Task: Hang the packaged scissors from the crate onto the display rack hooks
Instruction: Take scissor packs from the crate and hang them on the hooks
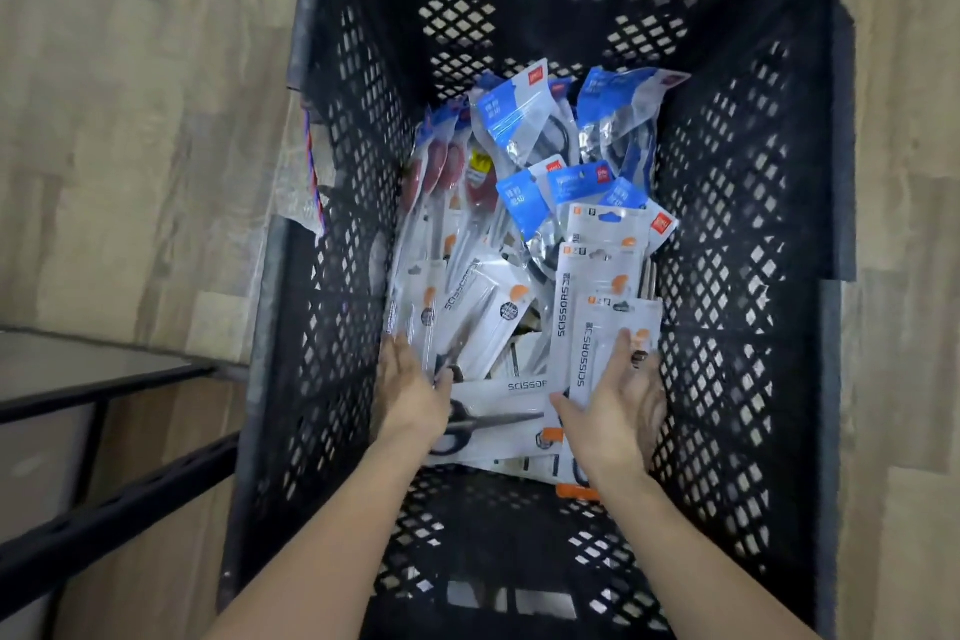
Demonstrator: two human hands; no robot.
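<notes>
Both my hands are down in the black crate (779, 224): left hand (410, 395) w/ fingers straight, resting on a white scissors pack (483, 317). Right hand (613, 411) fingers spread on the right-side pack (602, 338), thumb out. Palms hidden, packs below overlap; blur.

Light: soft, even, dim inside the black plastic lattice crate (737, 234).
Glare: sheen on clear packets.
Focus: slightly blurred throughout.
Edges: wide-angle bending.
</notes>
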